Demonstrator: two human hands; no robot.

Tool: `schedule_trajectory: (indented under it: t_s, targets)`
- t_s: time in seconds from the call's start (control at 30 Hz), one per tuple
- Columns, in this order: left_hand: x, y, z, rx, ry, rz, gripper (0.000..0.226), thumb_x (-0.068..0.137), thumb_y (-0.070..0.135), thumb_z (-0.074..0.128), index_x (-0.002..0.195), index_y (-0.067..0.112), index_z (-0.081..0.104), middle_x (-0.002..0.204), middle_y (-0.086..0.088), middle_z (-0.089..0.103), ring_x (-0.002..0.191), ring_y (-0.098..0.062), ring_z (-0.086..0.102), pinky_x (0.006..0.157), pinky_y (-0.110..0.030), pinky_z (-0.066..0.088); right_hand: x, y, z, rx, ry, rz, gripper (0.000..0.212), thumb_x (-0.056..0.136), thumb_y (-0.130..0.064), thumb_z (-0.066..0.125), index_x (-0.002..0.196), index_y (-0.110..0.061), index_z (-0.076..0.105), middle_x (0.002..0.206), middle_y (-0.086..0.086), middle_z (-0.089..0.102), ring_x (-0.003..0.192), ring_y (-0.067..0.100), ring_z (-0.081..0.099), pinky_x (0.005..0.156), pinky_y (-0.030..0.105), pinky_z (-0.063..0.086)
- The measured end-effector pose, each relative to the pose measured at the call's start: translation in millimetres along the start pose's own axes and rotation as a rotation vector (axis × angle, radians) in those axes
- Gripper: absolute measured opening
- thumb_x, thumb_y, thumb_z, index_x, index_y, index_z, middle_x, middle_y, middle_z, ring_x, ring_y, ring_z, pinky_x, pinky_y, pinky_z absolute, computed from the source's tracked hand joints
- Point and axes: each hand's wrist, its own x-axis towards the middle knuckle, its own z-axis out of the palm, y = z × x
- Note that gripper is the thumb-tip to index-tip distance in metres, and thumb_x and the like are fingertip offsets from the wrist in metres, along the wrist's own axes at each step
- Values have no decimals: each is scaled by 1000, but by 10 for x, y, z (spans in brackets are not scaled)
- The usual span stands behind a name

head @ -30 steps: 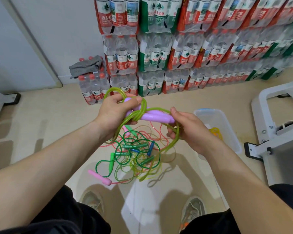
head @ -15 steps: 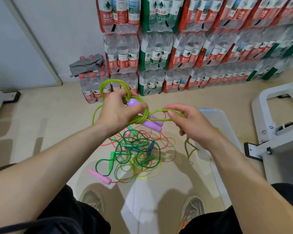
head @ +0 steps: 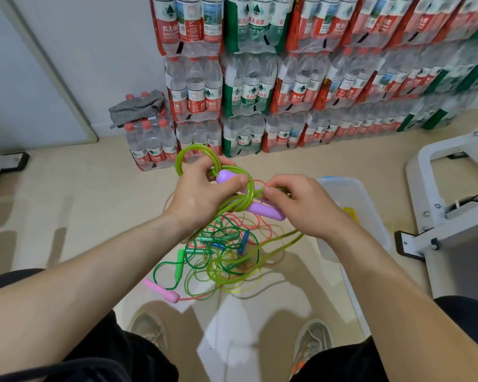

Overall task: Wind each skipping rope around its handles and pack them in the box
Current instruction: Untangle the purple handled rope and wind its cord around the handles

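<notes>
View looking down at two bare forearms reaching forward over a pale floor [head: 66,205]. The left hand [head: 202,195] grips a pair of lilac skipping-rope handles [head: 264,210], thumb pressed on top. Loops of a yellow-green rope [head: 251,188] are bunched in the same grasp and stand up above the knuckles. One turn of this rope crosses round the handles.

The right hand [head: 301,208], just beside the left, pinches a strand of the same rope between thumb and forefinger, close against the handles. More of the rope trails down from under this hand to the floor.

Below the hands, a tangle of other skipping ropes [head: 215,238] lies on the floor in dark green, orange-red and yellow-green loops. Among them are a bright green handle [head: 180,261], a blue handle [head: 243,241] and, nearest the viewer, a pink handle [head: 160,289].

To the right, a clear plastic box [head: 338,180] sits on the floor, partly hidden by the right forearm, with something yellow [head: 349,212] inside.

Two grey shoes [head: 312,340] show at the bottom edge. Shrink-wrapped packs of water bottles [head: 249,86] are stacked against the back wall, a grey cloth [head: 135,107] lies on one low pack, and a white metal frame [head: 453,230] stands at the far right
</notes>
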Motion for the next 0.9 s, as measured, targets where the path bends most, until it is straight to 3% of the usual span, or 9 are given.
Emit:
schedule_trajectory:
  t_s: [0.1, 0.27, 0.37, 0.47, 0.57, 0.6, 0.67, 0.8, 0.9]
  targets:
    - [-42, -32, 50, 24, -22, 38, 29, 84, 21, 80, 106, 14, 63, 83, 1, 74, 82, -19, 72, 78, -39, 60, 1, -46, 86, 94, 33, 82, 37, 102, -25, 53, 66, -25, 58, 58, -20, 57, 64, 0, 53, 62, 26, 38]
    - [-79, -62, 127, 114, 60, 103, 30, 85, 26, 79, 108, 20, 60, 88, 11, 68, 73, 3, 63, 69, -18, 53, 54, -181, 240, 270, -25, 157, 41, 87, -40, 47, 87, -2, 64, 78, 16, 64, 77, 31, 59, 81, 48, 56]
    - [-88, -92, 190, 142, 110, 125, 30, 85, 26, 78, 107, 24, 58, 86, 17, 65, 68, 4, 60, 68, -15, 50, 26, -243, 262, 449, -23, 234, 29, 93, -21, 51, 90, -1, 73, 83, 10, 72, 75, 12, 67, 57, 17, 45]
    - [-51, -78, 231, 152, 148, 115, 30, 86, 29, 77, 107, 24, 57, 87, 17, 64, 65, 6, 59, 65, -11, 47, -8, -251, 292, 471, 135, 222, 14, 87, -14, 63, 85, -18, 77, 78, -10, 72, 67, 2, 61, 62, 21, 43]
    - [31, -104, 215, 111, 166, 50, 31, 85, 38, 78, 104, 24, 58, 91, 7, 68, 78, 0, 65, 77, -25, 55, 18, -207, 333, 607, 275, 295, 33, 79, -10, 73, 108, -24, 66, 94, -5, 75, 79, 10, 69, 73, 28, 54]
    - [41, -91, 210, 69, 165, 18, 33, 84, 40, 78, 105, 23, 59, 92, 3, 69, 79, -8, 68, 78, -34, 58, 30, -184, 315, 699, 314, 316, 36, 80, -5, 72, 108, -23, 61, 91, -1, 75, 75, 13, 70, 70, 29, 54]
    - [35, -60, 211, 40, 153, -3, 34, 86, 37, 77, 108, 18, 60, 91, 1, 69, 77, -10, 68, 74, -33, 58, 45, -177, 245, 809, 326, 289, 30, 82, 10, 65, 98, -16, 65, 76, 5, 73, 63, 13, 67, 67, 27, 54]
    - [36, -6, 200, 32, 142, -3, 28, 88, 28, 76, 104, 13, 58, 78, 6, 64, 64, -2, 62, 58, -15, 46, 32, -168, 92, 628, 148, 193, 36, 90, 12, 57, 89, -19, 74, 81, 1, 74, 73, 9, 73, 76, 21, 56]
    - [37, 0, 182, 60, 116, -12, 36, 82, 43, 78, 101, 18, 60, 86, 2, 70, 82, -16, 69, 75, -33, 58, 44, -130, 4, 419, 69, 178, 35, 91, 3, 63, 85, -29, 76, 89, 6, 74, 77, 13, 69, 78, 27, 54]
